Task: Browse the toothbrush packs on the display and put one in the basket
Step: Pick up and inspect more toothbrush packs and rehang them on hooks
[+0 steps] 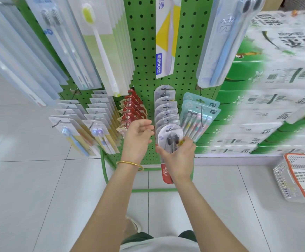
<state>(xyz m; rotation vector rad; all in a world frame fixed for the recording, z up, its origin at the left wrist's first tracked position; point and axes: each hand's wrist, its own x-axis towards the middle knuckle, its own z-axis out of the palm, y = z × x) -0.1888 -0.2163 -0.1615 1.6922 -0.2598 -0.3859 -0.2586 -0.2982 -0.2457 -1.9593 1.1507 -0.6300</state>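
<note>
Now right hand (180,157) fingers clamped on Colgate pack (169,137), left hand (137,140) fingers apart just beside it

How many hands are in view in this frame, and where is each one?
2. The left hand, open, hovers in front of the red packs. The right hand grips the front Colgate toothbrush pack on the middle hook. No other hands show.

A grey round-topped Colgate pack (168,137) with two dark-headed brushes tilts off its peg row; the white, orange-rimmed basket (293,179) sits on the floor.
</note>
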